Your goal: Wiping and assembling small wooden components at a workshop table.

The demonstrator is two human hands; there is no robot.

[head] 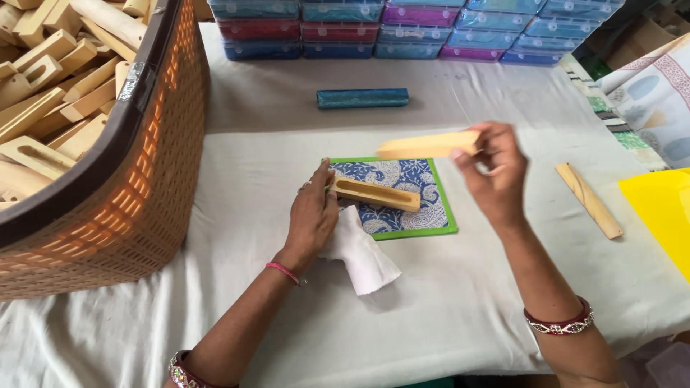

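My left hand (pixel 313 215) holds the near end of a slotted wooden box base (pixel 375 194), which lies on a blue paisley fabric sheet with a green border (pixel 402 179). Under that hand lies a crumpled white cloth (pixel 363 255). My right hand (pixel 492 169) is raised above the sheet and grips one end of a plain wooden lid piece (pixel 428 145), held roughly level over the base. Both wrists wear bangles.
A large orange woven basket (pixel 136 194) full of wooden pieces stands at the left. A teal fabric-covered box (pixel 362 98) lies further back. Stacks of coloured boxes (pixel 402 29) line the far edge. A wooden stick (pixel 588 200) and a yellow sheet (pixel 661 215) lie at the right.
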